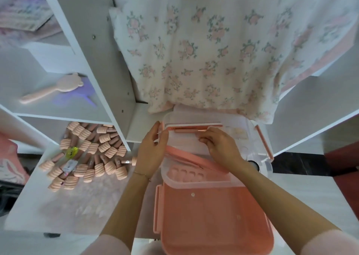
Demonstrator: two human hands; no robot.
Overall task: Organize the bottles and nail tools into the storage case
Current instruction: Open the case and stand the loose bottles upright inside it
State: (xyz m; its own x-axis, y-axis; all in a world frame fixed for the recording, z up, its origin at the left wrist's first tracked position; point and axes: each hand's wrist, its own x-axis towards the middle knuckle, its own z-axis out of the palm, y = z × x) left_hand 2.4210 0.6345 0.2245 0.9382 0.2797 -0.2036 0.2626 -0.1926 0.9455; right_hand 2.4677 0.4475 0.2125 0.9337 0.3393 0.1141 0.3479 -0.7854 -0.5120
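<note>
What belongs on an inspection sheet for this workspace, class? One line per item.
Surface: white desk, mostly bare near its front edge.
Job's things: pink case open; bottles heaped on the desk to its left; clear tray above the case.
Clutter: hairbrush on a shelf.
Grippers: left hand holds the tray's left edge; right hand pinches a thin pink tool on the tray.
Cables: nothing seen.
Surroundings: floral cloth hanging behind; white shelves.
</note>
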